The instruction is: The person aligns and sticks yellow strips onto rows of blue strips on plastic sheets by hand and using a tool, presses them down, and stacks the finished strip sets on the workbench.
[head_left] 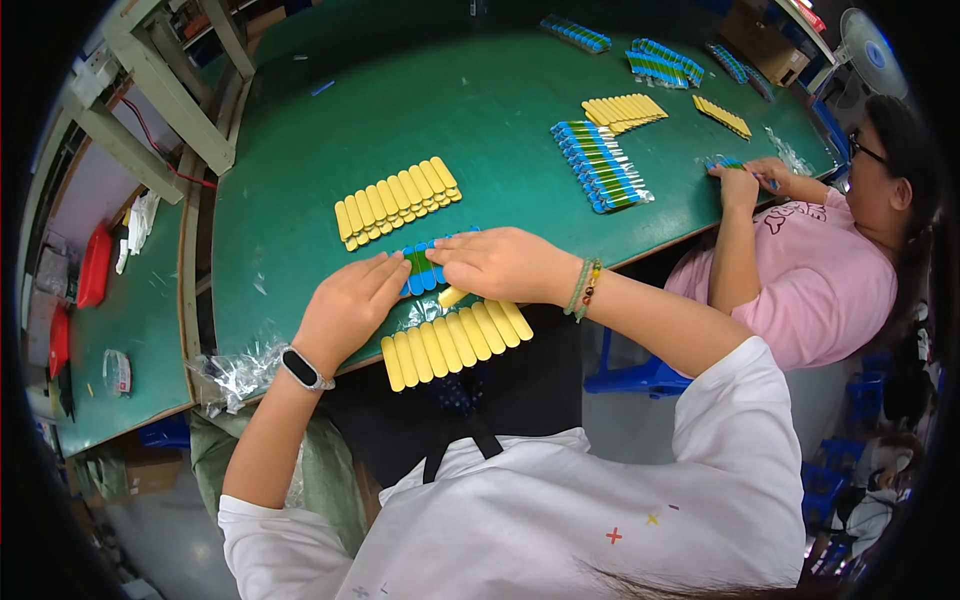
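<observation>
Near the table's front edge, my left hand (350,300) grips the left end of a row of blue-and-green round-ended strips (422,268). My right hand (510,262) closes over the right end of the same row, its fingers bent and partly hidden. Just below the right fingers, one short yellow piece (452,297) sticks out. Closer to me, a row of yellow round-ended strips (458,342) reaches past the table edge, with clear film above it. Beyond my hands lies a stack of similar yellow strips (398,203).
More blue-and-green strips (600,165) and yellow strips (625,110) lie on the green table (480,130) to the right. A co-worker in a pink shirt (800,270) handles strips there. Crumpled clear plastic (240,375) lies at the left front edge, beside a metal frame (180,90).
</observation>
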A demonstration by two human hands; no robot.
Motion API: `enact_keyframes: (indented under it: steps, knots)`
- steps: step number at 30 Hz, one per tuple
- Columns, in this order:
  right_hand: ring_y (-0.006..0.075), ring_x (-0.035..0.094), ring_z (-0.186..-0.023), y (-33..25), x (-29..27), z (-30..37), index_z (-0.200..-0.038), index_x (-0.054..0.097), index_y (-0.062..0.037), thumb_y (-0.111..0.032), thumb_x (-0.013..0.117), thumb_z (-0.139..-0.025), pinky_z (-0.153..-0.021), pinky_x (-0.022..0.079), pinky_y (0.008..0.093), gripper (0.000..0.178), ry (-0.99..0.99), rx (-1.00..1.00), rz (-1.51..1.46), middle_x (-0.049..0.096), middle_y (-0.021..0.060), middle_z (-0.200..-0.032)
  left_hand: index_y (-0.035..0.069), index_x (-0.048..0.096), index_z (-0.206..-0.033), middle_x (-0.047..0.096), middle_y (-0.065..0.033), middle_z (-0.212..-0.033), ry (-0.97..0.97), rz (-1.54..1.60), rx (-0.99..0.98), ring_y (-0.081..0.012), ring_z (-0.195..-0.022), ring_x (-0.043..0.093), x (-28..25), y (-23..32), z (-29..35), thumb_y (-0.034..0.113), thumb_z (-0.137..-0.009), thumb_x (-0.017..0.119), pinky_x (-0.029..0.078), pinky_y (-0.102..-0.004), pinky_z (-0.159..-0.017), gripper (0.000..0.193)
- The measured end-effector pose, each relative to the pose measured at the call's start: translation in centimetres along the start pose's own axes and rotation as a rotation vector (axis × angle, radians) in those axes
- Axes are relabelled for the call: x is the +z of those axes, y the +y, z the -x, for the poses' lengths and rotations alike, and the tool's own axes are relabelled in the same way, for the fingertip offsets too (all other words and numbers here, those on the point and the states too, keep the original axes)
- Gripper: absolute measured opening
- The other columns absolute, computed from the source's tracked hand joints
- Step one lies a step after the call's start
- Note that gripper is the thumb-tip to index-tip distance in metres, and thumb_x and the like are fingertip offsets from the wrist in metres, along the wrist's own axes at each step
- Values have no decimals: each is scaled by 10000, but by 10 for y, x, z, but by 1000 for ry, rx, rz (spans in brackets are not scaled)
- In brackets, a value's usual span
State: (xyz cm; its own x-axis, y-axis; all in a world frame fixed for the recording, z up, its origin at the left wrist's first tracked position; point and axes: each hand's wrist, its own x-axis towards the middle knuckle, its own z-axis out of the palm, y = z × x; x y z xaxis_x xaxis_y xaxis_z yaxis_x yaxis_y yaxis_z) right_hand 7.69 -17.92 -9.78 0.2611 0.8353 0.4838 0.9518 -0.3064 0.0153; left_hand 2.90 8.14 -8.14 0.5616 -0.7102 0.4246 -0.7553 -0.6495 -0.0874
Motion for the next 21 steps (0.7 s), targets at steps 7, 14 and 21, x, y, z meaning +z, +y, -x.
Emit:
enact_keyframes:
  steps: [7, 14, 21]
  knots:
    - [275, 693, -1044, -6, -11, 12, -863, 531, -41, -134, 592, -865, -869, 588, 382, 111, 30, -23, -67, 703, 146, -1129, -2, 645, -1099, 704, -125, -1061, -72, 163, -42, -272, -953, 701, -15, 13, 7, 62, -807, 679, 580, -366, -796, 301]
    - [275, 701, -1005, -29, -24, 21, -808, 541, -18, -121, 610, -837, -883, 587, 386, 127, 129, -79, -62, 705, 160, -1099, -24, 645, -1077, 703, -122, -1061, 10, 36, 72, -271, -965, 702, -27, 39, 12, 43, -785, 659, 584, -372, -816, 300]
    - [297, 697, -937, -87, -79, 26, -793, 574, 3, -128, 644, -816, -821, 598, 391, 150, 100, -48, -273, 693, 185, -1063, -19, 659, -1042, 706, -109, -991, -82, 220, 100, -210, -880, 698, -79, 83, 21, 87, -794, 687, 573, -328, -815, 271]
